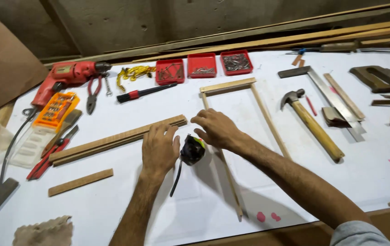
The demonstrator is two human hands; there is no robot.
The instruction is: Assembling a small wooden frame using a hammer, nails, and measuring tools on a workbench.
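From where I watch, the white table fills nearly the whole view, and on it lies an open wooden frame of thin slats, its far end closed by a crossbar and its long left rail running down toward the near edge. Left of the frame lies a bundle of long wooden strips, slanting from lower left up to the right. My left hand lies flat and palm down on the near end of that bundle, fingers loosely spread, gripping nothing. My right hand rests just beside it, fingers curled downward with the tips touching the left rail of the frame; I cannot tell whether it pinches the rail or only presses on it. Between the two hands sits a black tape measure (with a dark strap trailing toward me), touching neither hand as far as I can see. Farther off, a red drill lies at the far left, a hammer with a wooden handle lies right of the frame, and three red trays of small metal parts stand in a row beyond the frame.
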